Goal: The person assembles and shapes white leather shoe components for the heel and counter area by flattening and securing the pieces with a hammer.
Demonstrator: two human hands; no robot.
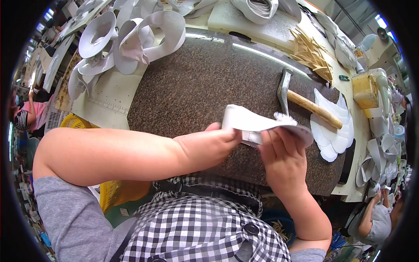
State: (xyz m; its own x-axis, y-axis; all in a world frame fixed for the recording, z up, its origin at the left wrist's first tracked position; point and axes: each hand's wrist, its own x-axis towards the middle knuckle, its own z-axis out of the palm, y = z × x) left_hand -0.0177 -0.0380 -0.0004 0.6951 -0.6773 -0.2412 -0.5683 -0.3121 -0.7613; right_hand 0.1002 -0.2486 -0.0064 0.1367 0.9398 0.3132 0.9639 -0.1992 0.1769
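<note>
Above the near part of the dark speckled stone slab (pixel 196 78), both hands hold a white shoe upper (pixel 246 118), a curved, smooth piece bent into a loop. My left hand (pixel 216 143) is closed on its left end, thumb and fingers pinching the edge. From below, my right hand (pixel 286 161) grips the right end, its fingers curled over the near side. A shiny, clear-looking ornament (pixel 284 118) shows at the upper edge. Beyond my right hand lies a hammer (pixel 315 108) with a wooden handle, beside a fanned stack of thin white pieces (pixel 335 131).
White looped uppers (pixel 162 37) pile up at the far left. Tan pointed pieces (pixel 310 54) lie at the far right, near a yellowed container (pixel 365 91). A yellow basket (pixel 104 198) is below my left forearm. Other people work at left and right (pixel 375 222).
</note>
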